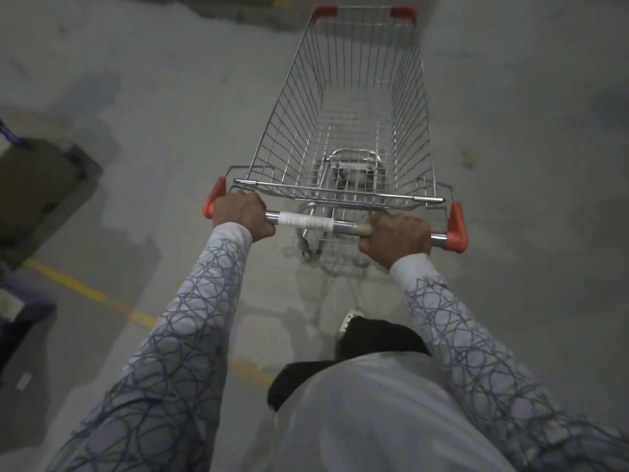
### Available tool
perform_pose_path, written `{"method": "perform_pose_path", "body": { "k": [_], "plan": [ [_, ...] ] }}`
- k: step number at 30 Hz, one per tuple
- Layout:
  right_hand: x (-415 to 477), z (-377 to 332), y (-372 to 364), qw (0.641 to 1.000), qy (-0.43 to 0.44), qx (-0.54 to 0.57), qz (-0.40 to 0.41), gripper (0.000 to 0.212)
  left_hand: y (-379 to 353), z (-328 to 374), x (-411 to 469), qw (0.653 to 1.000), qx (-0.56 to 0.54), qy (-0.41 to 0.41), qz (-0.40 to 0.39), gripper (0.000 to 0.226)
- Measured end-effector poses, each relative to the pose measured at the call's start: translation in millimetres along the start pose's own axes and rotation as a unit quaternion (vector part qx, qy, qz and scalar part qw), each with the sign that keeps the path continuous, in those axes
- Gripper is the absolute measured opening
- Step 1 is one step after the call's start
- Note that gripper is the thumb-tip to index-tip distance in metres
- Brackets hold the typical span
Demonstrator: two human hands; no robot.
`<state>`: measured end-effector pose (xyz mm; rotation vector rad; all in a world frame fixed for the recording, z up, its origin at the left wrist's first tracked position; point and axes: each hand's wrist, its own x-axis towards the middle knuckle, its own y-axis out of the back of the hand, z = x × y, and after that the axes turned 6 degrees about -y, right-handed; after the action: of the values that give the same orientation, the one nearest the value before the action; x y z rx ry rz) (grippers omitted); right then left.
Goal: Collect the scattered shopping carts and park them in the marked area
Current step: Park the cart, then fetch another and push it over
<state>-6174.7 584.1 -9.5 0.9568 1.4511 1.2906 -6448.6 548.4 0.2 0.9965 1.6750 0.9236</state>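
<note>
A wire shopping cart (292, 107) with red corner caps stands straight ahead of me on the grey concrete floor, and its basket holds nothing. Its metal handle bar (316, 222) runs across the middle of the view, with a white label on it. My left hand (241, 212) is wrapped around the bar's left end, beside the red cap. Closed around the bar near its right end is my right hand (396, 238). Both arms wear patterned grey sleeves.
A yellow painted line (98, 296) crosses the floor at the lower left and runs under my body. A dark box-like object (37, 185) sits at the left edge, with blue items below it. Open concrete lies ahead and to the right of the cart.
</note>
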Motion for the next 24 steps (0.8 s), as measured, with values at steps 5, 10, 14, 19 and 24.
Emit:
{"method": "perform_pose_path", "body": {
  "k": [5, 10, 14, 19, 24],
  "plan": [
    [86.0, -57.9, 21.3, 0.999, 0.007, 0.002, -0.046, 0.035, 17.7, -65.3, 94.6, 1.000, 0.003, -0.004, -0.014, 0.029],
    [172.8, -112.5, 34.2, 0.998, 0.000, 0.014, -0.055, 0.033, 31.7, -129.8, 193.6, 0.999, 0.014, -0.030, 0.000, 0.030],
    [251.2, -158.7, 38.6, 0.999, -0.030, 0.017, -0.040, 0.031, 48.3, -181.4, 281.1, 0.998, 0.023, -0.051, 0.018, 0.029],
    [347.5, -209.3, 52.5, 0.996, -0.084, 0.000, -0.033, 0.034, 77.7, -234.7, 387.7, 0.995, 0.025, -0.086, 0.035, 0.034],
    [440.0, -242.7, 66.1, 0.991, -0.126, 0.001, -0.037, 0.034, 102.1, -273.7, 490.4, 0.992, 0.034, -0.118, 0.035, 0.037]
  ]
}}
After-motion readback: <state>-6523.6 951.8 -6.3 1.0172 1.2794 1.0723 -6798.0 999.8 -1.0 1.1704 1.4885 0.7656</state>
